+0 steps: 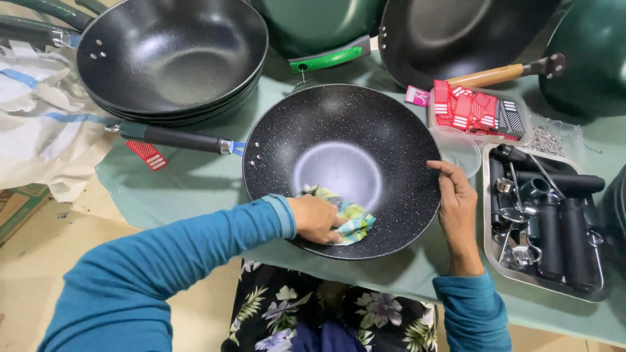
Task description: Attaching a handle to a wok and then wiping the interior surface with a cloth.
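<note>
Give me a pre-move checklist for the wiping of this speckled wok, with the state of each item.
1. Left hand presses the cloth inside the speckled wok: ok.
2. Right hand steadies the wok's rim: ok.
3. Wok rests on the green table cover: ok.
4. Wok's handle is attached: ok.
5. Room on the right: not ok, clear lid and metal tray crowd the rim.
6. Inside wiped clean: cannot tell.

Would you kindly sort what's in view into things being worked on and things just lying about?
In hand: speckled black wok, patterned cloth, left hand, right hand.
Lying about: stacked woks, metal tray of black handles, tub of red tags, white sack.
</note>
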